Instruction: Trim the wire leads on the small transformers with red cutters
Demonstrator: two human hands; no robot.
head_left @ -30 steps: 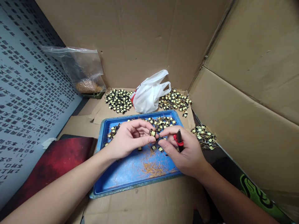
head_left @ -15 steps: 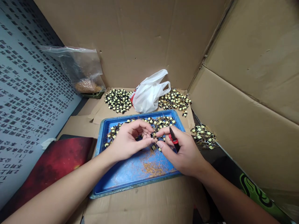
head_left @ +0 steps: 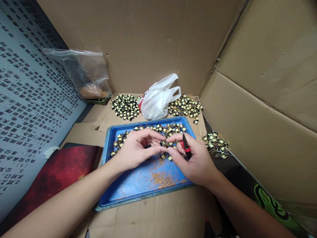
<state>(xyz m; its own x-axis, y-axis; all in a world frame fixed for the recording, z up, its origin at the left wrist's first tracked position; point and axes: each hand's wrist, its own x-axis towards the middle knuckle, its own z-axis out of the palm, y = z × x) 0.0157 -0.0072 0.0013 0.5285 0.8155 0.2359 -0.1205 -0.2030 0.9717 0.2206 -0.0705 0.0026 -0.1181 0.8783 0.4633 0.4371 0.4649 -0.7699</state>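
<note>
Over the tray, my left hand [head_left: 137, 145] pinches a small black-and-yellow wire-wound coil [head_left: 163, 144] between thumb and fingers. My right hand [head_left: 195, 158] is beside it, with its thumb and index fingertips at the coil and its thin copper leads. A black-and-red pointed hand tool [head_left: 186, 147] is tucked in my right hand, tip upward; its lower part is hidden by the palm. Beneath both hands lies a blue tray [head_left: 128, 188] with many similar coils heaped at its far side. Loose copper wire bits [head_left: 162, 179] are scattered in the near part.
Behind the tray are a coil pile [head_left: 125, 107], a white plastic bag [head_left: 158, 99] and another coil pile [head_left: 185, 105]. More coils [head_left: 216, 145] lie at the right. A clear zip bag [head_left: 92, 76] holds copper-coloured bits. Cardboard walls [head_left: 138, 43] stand behind and at right.
My right hand has shifted slightly, its index finger and thumb a little further from the left fingers. The tool in it moved slightly right. The left hand barely moved and keeps the coil.
</note>
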